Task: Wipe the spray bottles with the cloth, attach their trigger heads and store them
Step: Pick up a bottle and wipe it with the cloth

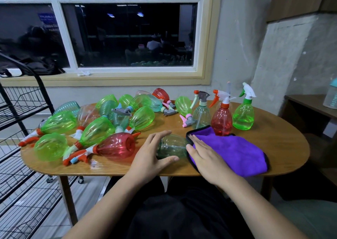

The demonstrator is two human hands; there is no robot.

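On the oval wooden table [277, 140], near the front edge, a transparent spray bottle [173, 147] with a slightly grey-green tint lies on its side between the two hands. Its body is ribbed, and its right end meets the black edge of the purple cloth [235, 151], so I cannot tell if a trigger head is on it. The left hand [151, 153] grips this bottle, with the fingers curved over the top and the thumb on the near side. The right hand [204, 156] lies flat and relaxed on the cloth, fingers straight and together. Behind the cloth three bottles stand upright with trigger heads on: a pale teal bottle [201, 115], a red bottle [222, 122] and a green bottle [243, 117]. At the left, many green, red and clear bottles [94, 131] lie in a loose pile.
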